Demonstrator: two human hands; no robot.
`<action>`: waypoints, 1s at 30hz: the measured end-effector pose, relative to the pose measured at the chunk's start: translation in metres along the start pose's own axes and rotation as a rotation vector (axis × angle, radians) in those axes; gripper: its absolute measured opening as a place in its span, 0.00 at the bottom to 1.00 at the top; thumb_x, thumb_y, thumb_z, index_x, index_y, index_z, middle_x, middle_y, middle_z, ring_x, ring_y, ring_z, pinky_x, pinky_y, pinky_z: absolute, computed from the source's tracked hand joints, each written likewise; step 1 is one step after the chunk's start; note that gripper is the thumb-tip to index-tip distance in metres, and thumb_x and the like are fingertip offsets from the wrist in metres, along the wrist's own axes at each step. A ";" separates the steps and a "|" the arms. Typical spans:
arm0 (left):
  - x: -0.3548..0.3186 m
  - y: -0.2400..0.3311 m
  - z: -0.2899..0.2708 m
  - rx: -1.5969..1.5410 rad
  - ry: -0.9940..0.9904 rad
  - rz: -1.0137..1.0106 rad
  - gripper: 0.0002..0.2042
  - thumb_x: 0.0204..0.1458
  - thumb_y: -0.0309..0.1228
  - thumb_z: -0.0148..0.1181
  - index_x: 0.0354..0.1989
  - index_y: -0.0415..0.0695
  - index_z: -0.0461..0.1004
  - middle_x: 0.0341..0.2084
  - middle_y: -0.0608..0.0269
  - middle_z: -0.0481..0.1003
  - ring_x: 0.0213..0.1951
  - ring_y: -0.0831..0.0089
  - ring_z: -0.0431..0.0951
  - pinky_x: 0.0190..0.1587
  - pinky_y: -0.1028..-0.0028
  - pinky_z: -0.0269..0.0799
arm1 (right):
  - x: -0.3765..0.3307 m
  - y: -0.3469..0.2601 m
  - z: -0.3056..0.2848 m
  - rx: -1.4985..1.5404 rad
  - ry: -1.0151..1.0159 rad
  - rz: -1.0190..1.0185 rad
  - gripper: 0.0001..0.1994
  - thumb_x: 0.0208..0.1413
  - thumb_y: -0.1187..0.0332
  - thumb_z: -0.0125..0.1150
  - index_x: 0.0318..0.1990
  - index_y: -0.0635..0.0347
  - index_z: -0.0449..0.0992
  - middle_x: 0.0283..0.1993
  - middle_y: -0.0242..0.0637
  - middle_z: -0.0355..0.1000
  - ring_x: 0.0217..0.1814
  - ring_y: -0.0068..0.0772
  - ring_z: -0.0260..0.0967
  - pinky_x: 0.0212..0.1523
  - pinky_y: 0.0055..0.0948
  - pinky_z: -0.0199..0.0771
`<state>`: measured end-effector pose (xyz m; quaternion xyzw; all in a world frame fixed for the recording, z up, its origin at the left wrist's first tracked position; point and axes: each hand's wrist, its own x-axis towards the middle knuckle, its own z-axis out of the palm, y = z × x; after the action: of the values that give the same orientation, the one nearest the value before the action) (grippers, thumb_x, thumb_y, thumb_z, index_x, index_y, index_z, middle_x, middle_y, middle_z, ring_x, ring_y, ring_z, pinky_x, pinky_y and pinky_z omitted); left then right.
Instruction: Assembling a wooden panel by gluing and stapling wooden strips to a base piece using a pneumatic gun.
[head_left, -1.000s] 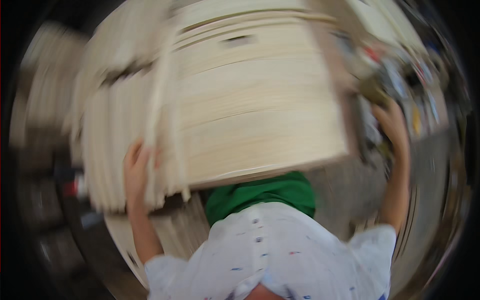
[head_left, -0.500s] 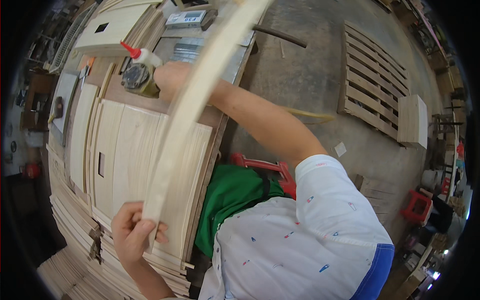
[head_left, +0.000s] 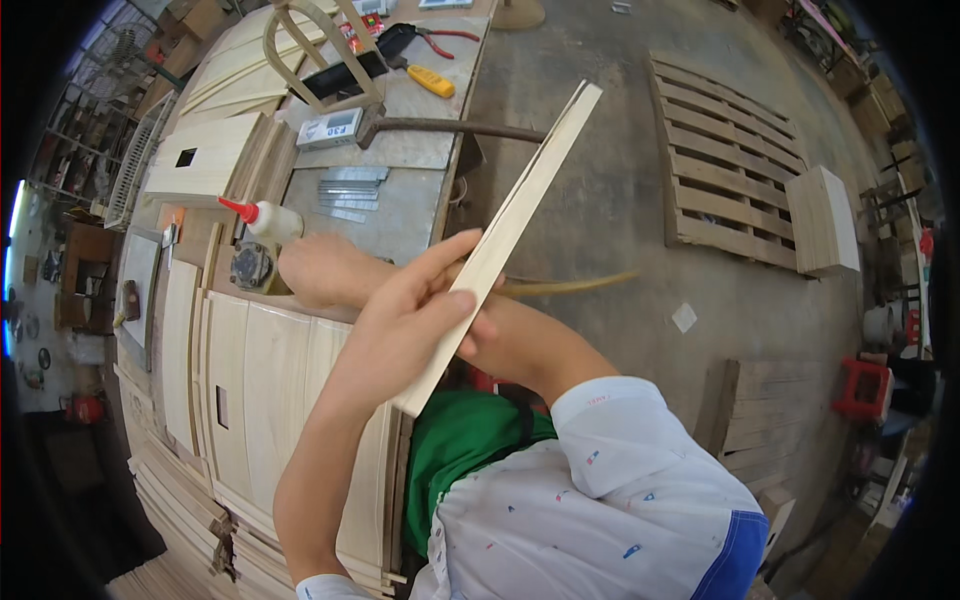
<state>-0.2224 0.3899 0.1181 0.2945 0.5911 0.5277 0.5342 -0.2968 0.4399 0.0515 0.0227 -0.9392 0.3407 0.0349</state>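
My left hand [head_left: 405, 325] grips a long, pale wooden strip [head_left: 525, 195] near its lower end. The strip slants up to the right, over my right forearm and the table's edge. A narrow dark gap runs along its upper part, so it may be two thin pieces together. My right hand [head_left: 322, 268] is a blurred fist beside what looks like a nail gun [head_left: 256, 264] with a round dark cap; its handle is hidden in the fist. Just behind it stands a white glue bottle [head_left: 275, 221] with a red nozzle. Pale wooden panels [head_left: 265, 350] lie below the hands.
Metal strips [head_left: 350, 190], a hammer [head_left: 450, 127], a small device [head_left: 330, 130], a yellow-handled tool [head_left: 430, 80] and pliers [head_left: 440, 40] lie farther back. Stacked boards [head_left: 205, 150] stand left. A yellow hose [head_left: 570, 286] hangs right, a pallet [head_left: 730, 165] beyond.
My left hand has moved up and right with the wooden strip, which now crosses my right forearm. My right hand stays at the nail gun. The view has shifted to show more of the table's far end.
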 end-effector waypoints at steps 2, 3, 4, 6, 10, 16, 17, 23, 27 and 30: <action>0.045 0.013 0.012 0.088 0.025 0.034 0.26 0.55 0.23 0.48 0.64 0.31 0.55 0.46 0.50 0.73 0.34 0.74 0.78 0.33 0.79 0.74 | 0.000 0.014 0.010 -0.011 0.076 -0.002 0.07 0.41 0.78 0.55 0.27 0.66 0.79 0.31 0.48 0.77 0.34 0.47 0.77 0.34 0.39 0.78; 0.058 0.021 0.008 0.107 0.129 0.113 0.27 0.55 0.24 0.48 0.64 0.30 0.55 0.45 0.49 0.74 0.35 0.74 0.78 0.34 0.78 0.75 | 0.007 -0.006 0.017 -0.015 0.115 -0.078 0.06 0.41 0.78 0.55 0.26 0.66 0.79 0.30 0.48 0.76 0.33 0.47 0.77 0.33 0.40 0.77; 0.084 0.031 0.010 0.012 0.176 0.193 0.28 0.57 0.29 0.50 0.64 0.29 0.52 0.47 0.45 0.71 0.39 0.69 0.79 0.38 0.75 0.76 | 0.007 -0.008 0.017 -0.029 0.113 -0.072 0.06 0.41 0.78 0.55 0.26 0.66 0.79 0.30 0.48 0.76 0.33 0.47 0.77 0.33 0.40 0.77; 0.115 0.034 0.019 -0.218 0.181 0.207 0.33 0.59 0.37 0.53 0.65 0.28 0.48 0.53 0.40 0.67 0.45 0.63 0.77 0.46 0.71 0.76 | 0.008 -0.011 0.017 0.002 0.030 -0.080 0.08 0.46 0.71 0.57 0.30 0.68 0.78 0.32 0.53 0.76 0.36 0.51 0.76 0.36 0.43 0.77; 0.078 0.024 0.034 -0.279 0.134 0.093 0.33 0.59 0.36 0.54 0.66 0.30 0.48 0.59 0.38 0.61 0.53 0.58 0.73 0.54 0.66 0.72 | 0.012 -0.008 0.022 0.043 0.026 -0.069 0.07 0.41 0.78 0.55 0.27 0.67 0.79 0.31 0.48 0.77 0.36 0.47 0.77 0.35 0.40 0.77; -0.027 -0.007 0.000 0.023 0.202 0.235 0.19 0.58 0.25 0.53 0.56 0.31 0.66 0.46 0.48 0.75 0.45 0.67 0.78 0.50 0.72 0.73 | 0.002 0.002 0.006 0.110 0.076 0.001 0.08 0.41 0.77 0.55 0.29 0.64 0.81 0.34 0.49 0.77 0.38 0.47 0.77 0.34 0.40 0.77; -0.049 -0.012 -0.004 0.092 0.320 0.283 0.17 0.57 0.24 0.53 0.54 0.31 0.68 0.42 0.49 0.77 0.41 0.68 0.78 0.47 0.72 0.73 | 0.003 0.005 0.008 0.067 0.069 -0.041 0.08 0.41 0.76 0.56 0.29 0.63 0.81 0.34 0.48 0.78 0.38 0.46 0.77 0.34 0.40 0.77; -0.172 -0.086 -0.038 0.347 0.844 0.096 0.12 0.59 0.24 0.50 0.49 0.34 0.72 0.24 0.60 0.75 0.24 0.78 0.70 0.31 0.78 0.68 | 0.007 0.002 0.009 -0.019 -0.032 -0.054 0.09 0.43 0.75 0.55 0.33 0.63 0.81 0.36 0.47 0.78 0.40 0.45 0.77 0.38 0.41 0.77; -0.247 -0.138 -0.039 0.393 1.147 -0.192 0.13 0.60 0.26 0.50 0.50 0.35 0.73 0.28 0.58 0.76 0.26 0.77 0.72 0.31 0.76 0.69 | 0.010 -0.002 0.003 -0.019 -0.063 -0.046 0.10 0.43 0.75 0.55 0.33 0.63 0.80 0.37 0.47 0.78 0.41 0.46 0.77 0.39 0.41 0.77; -0.293 -0.182 -0.020 0.478 1.410 -0.135 0.14 0.60 0.27 0.50 0.52 0.36 0.72 0.37 0.55 0.76 0.32 0.76 0.73 0.34 0.76 0.70 | 0.017 -0.004 0.004 -0.056 -0.077 -0.084 0.11 0.43 0.72 0.56 0.33 0.65 0.80 0.36 0.49 0.77 0.40 0.49 0.76 0.39 0.43 0.77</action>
<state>-0.1273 0.0676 0.0391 -0.0426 0.9088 0.4145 -0.0188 -0.3140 0.4337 0.0523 0.0744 -0.9472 0.3116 0.0138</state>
